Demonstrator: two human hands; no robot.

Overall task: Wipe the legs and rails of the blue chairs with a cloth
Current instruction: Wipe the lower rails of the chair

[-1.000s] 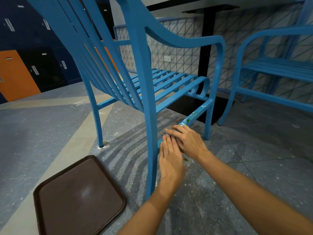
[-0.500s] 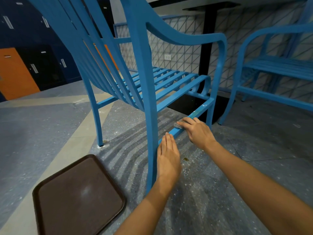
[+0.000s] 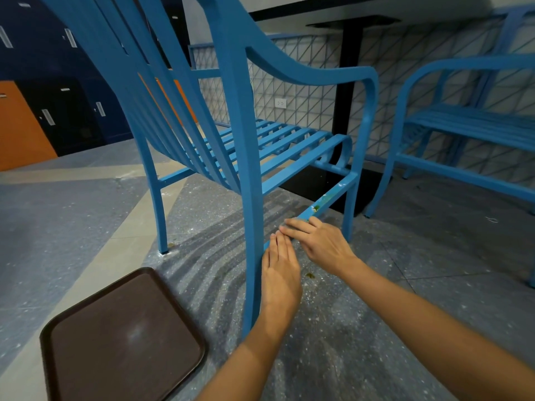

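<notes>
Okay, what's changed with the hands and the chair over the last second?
The right hand slid up the lower side rail toward the front leg, then came back down beside the left hand, fingers flat on the rail. Any cloth under it is barely visible. The left hand stayed flat on the rail by the rear leg; chair and brown tray unmoved.

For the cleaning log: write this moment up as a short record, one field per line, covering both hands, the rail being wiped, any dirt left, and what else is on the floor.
chair: blue chair, nearest the camera
rail: lower side rail, between its back and front legs
left hand: left hand, fingers straight, lying along the rail's near end
right hand: right hand, fingers flat on the rail; cloth barely visible under them
dirt left: greenish specks on the rail beyond the fingers
floor: brown tray at lower left
other seating: second blue chair to the right
</notes>
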